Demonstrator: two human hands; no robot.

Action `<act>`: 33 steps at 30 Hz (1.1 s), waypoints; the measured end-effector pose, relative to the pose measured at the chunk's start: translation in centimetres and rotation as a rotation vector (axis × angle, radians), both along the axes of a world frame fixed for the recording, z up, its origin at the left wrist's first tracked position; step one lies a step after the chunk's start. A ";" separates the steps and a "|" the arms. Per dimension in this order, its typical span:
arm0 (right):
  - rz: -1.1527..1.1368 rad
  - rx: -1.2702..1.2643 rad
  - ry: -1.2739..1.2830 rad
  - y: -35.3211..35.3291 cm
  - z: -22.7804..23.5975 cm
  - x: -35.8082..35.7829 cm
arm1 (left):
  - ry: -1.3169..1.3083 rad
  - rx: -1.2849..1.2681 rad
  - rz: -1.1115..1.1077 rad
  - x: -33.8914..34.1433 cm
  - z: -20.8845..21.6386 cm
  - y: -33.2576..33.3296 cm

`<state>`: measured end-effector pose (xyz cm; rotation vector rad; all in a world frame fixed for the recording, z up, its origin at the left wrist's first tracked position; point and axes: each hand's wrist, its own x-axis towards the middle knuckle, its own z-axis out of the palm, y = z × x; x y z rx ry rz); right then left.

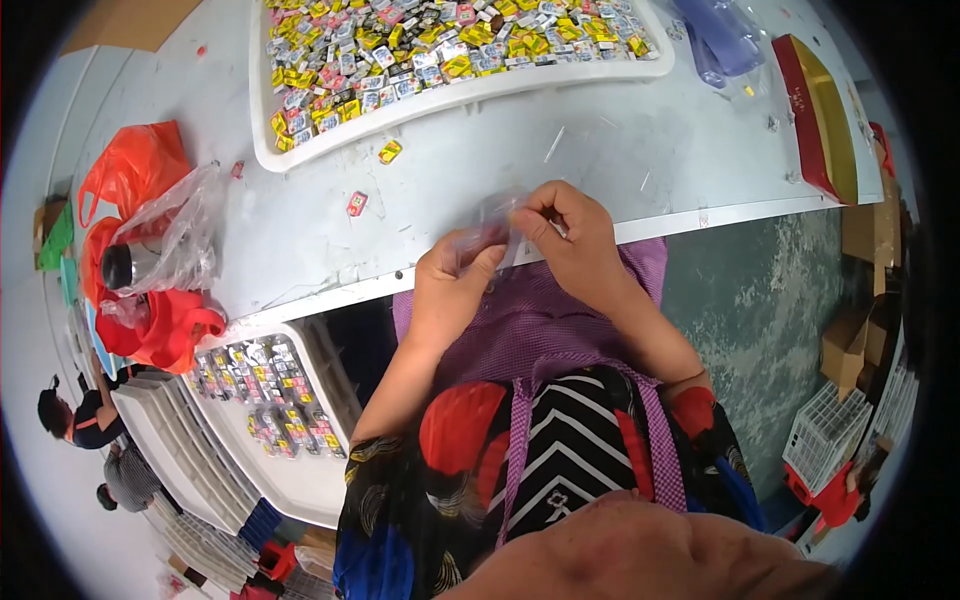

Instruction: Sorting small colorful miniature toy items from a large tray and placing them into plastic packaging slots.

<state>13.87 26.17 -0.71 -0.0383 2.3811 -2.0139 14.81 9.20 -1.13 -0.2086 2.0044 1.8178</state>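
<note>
Close to the table's front edge, my left hand (pixel 455 288) and my right hand (pixel 575 238) pinch a thin clear plastic piece (pixel 490 222) between them. Its exact shape is hard to make out, as it is see-through and partly covered by my fingers. Beyond my hands stands a white tray (pixel 268 150) full of small yellow, silver, pink and black box-shaped pieces. A single yellow piece (pixel 390 151) and a pink piece (pixel 357 203) lie loose on the table, between the tray and my left hand.
Red bags (pixel 140 170) and a clear bag over a dark-lidded container lie at the left. Below them, a white tray (pixel 330 500) holds packed clear packs (pixel 290 430). Blue-tinted clear plastic (pixel 722 45) and a red-and-gold box (pixel 808 120) lie at the right. Two people are far left.
</note>
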 end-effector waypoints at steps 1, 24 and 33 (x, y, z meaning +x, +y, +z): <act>-0.002 0.059 0.068 -0.1 0.0 -0.3 | 0.023 0.131 0.023 0.2 0.0 -0.1; 0.135 0.171 0.097 -4.3 0.3 -0.5 | 0.108 0.016 0.123 1.5 -0.9 -4.0; -0.070 0.084 -0.100 -3.4 -0.6 -4.0 | 0.097 0.170 0.372 1.0 -1.2 -7.8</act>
